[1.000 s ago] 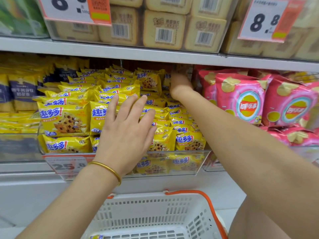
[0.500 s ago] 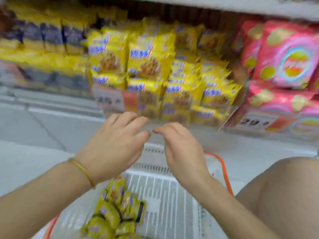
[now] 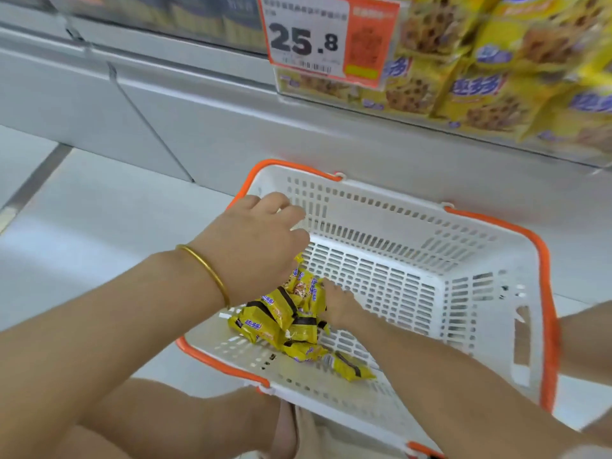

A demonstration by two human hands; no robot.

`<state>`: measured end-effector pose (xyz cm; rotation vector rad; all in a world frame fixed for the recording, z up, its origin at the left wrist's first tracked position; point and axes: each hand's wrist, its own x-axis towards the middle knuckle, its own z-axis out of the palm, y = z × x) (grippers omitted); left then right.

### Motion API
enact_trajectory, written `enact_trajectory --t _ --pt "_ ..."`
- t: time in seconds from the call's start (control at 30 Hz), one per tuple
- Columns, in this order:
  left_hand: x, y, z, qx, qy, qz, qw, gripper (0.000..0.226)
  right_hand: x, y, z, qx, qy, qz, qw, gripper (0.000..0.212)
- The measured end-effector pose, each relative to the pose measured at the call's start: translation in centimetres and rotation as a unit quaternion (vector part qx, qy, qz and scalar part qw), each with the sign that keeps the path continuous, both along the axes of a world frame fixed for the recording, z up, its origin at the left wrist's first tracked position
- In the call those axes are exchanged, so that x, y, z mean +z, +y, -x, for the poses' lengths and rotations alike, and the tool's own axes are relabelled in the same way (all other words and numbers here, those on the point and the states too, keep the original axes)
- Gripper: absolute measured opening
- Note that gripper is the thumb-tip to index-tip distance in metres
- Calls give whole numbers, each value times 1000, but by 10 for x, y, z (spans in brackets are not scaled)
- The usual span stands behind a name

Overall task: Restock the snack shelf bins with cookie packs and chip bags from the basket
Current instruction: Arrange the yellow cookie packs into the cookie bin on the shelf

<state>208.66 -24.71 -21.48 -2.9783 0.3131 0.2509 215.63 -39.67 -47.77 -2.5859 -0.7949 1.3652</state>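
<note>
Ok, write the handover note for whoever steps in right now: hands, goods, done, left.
Left hand, gold bangle on its wrist: over the white slotted plastic basket with orange rim, fingers loosely curled, nothing visibly held.
Right hand: down in the basket, fingertips on the small yellow cookie packs piled at its left side; grip unclear.
Done: clear shelf bin above, by the 25.8 price tag, looks full of like packs.
Left: shelve that pile; no chip bags show in the basket.

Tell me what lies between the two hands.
Yellow cookie packs, piled on the basket floor, lie between the left hand and the right hand; head view.
</note>
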Motion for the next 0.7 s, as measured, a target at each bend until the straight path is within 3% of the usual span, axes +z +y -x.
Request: enact_trajectory --t 0.07,0.17,0.2,0.3,0.4,0.5,0.57,0.63,0.7 --pt "-4 4 -2 6 9 2 1000 45 -11 6 7 -26 1 25 999 67" --pt "-6 7 -6 -2 18 -12 1000 46 -16 4 15 -49 16 65 997 14" --pt "-5 7 -7 2 28 -17 999 46 -16 0 16 -72 29 60 995 11" --pt "-4 4 -11 7 43 -22 999 44 -3 -17 3 -125 63 44 989 36" --pt "0 -12 -19 -5 65 -53 996 35 34 -36 -27 -224 114 -9 968 34" --pt "8 -29 -30 -10 128 -68 989 42 88 -51 -61 -380 248 -104 885 23" --pt "9 -39 -38 -8 132 -21 991 47 130 -57 -74 -443 339 -149 817 14" --pt "13 -51 -46 15 149 56 987 55 168 -59 -80 -472 422 -186 751 12" --pt "20 -65 -54 33 142 124 982 58 204 -63 -80 -455 477 -210 722 14"
